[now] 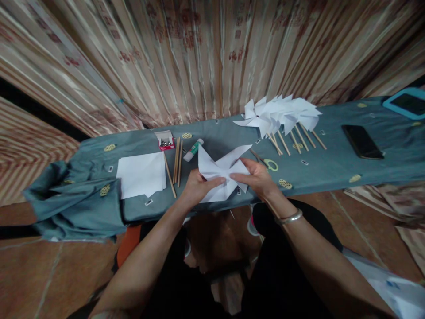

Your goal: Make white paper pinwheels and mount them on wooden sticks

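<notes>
A white paper pinwheel without a stick is held over the front edge of the cloth-covered table. My left hand grips its left side, thumb pressed near the centre. On the right side my right hand pinches it the same way, its thumb also near the middle. The fingers behind the paper are hidden. Just beyond the right hand lie scissors with light green handles. A glue stick rests behind the pinwheel, and several wooden sticks lie left of it.
A stack of white paper lies at left, near a small red-and-white box of metal pieces. Several finished pinwheels on sticks overlap at the back right. Farther right are a black phone and a blue-framed device. Bunched cloth hangs at the left end.
</notes>
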`<state>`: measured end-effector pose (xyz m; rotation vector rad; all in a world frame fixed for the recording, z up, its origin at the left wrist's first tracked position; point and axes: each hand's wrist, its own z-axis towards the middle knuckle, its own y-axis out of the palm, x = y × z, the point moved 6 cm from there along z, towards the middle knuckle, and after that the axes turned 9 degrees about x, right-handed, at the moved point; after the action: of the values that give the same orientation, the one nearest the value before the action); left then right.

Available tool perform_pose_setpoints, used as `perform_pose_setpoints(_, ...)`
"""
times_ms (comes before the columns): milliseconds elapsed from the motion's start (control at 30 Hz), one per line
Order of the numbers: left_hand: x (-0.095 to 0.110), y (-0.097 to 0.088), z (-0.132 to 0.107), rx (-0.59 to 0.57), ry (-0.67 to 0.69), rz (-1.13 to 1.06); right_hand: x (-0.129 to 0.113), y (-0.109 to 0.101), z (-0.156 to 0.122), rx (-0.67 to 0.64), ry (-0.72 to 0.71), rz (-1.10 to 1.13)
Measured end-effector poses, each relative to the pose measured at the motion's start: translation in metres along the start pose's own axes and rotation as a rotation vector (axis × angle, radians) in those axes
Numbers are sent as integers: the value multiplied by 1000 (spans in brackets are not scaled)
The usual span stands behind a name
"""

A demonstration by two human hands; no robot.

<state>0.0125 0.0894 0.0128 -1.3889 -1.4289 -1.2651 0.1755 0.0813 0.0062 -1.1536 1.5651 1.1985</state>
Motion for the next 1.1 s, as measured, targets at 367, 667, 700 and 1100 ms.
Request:
perform_pose_setpoints(367, -11, -10, 9, 200, 101, 21, 2, 8, 1, 38, -97, -74)
perform_pose_setpoints(667, -11, -15, 10, 271, 88, 9, 3, 12, 1, 44, -97, -102)
perform_pose_setpoints(700, -10, -16, 10, 280, 92, -2, 3, 12, 2, 48, -91, -94)
perform_pose_setpoints(1100, 34, -93, 17, 607, 251, -184, 10, 10, 20, 191, -222, -166)
